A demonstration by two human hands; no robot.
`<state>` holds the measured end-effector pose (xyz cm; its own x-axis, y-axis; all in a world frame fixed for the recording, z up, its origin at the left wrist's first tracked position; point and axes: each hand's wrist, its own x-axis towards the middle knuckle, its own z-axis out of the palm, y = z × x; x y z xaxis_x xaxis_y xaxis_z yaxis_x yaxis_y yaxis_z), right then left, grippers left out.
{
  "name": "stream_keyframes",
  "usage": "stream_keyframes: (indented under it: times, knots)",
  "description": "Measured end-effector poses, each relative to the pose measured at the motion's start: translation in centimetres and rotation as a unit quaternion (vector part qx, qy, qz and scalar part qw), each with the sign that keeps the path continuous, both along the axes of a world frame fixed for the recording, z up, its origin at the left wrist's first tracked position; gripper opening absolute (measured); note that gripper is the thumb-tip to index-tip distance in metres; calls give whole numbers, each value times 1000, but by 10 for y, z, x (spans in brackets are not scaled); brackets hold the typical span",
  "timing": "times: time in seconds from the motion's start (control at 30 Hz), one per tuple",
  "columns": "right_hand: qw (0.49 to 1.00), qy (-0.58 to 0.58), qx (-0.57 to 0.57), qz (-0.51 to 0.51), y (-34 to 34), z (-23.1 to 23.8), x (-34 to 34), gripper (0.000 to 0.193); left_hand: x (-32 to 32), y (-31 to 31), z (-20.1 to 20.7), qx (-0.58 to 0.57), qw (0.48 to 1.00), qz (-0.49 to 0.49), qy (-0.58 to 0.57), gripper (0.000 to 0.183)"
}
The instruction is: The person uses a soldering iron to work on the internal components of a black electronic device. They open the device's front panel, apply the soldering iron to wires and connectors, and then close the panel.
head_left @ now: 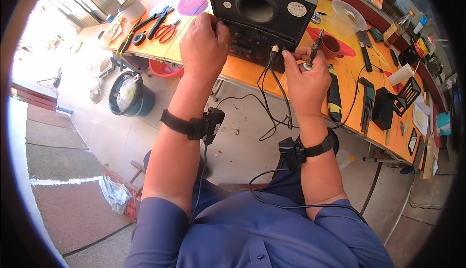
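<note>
A black speaker box (262, 16) with a round port stands at the table's front edge, its lower panel bearing knobs and red sockets. My left hand (206, 47) is closed at the panel's left side; its fingertips are hidden, and what they grip cannot be made out. A plug (274, 49) with black leads sits in the panel's right part. Beside it my right hand (307, 81) is closed round a slim dark tapered piece with a metal collar (314, 49), held tip upward. The right thumb lies close to the panel's right edge.
Pliers (158, 23), red-handled cutters (166, 32) and a tape roll (139, 37) lie left on the orange table. To the right are a red cup (331, 47), a yellow-black tool (334, 96), hex keys (368, 105) and a black box (383, 108). Cables hang below; a bucket (131, 93) stands left.
</note>
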<state>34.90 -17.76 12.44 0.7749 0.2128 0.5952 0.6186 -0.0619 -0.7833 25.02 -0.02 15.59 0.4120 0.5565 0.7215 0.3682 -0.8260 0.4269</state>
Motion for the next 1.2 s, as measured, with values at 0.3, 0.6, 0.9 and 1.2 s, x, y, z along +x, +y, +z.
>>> stream_keyframes:
  times: [0.3,0.6,0.9,1.2]
  knots:
    - [1000,5,-8,9,1,-5,0,22,5,4,-4,30,999,4,-27,17]
    - [997,53,20,46,1,-7,-2,16,8,7,-6,-10,999,51,9,28]
    - [984,120,-81,108,-13,-3,-6,16,10,0,-1,-110,991,75,8,33]
    - [997,-10,-67,36,-13,1,-1,24,9,-4,4,-146,989,30,-13,27]
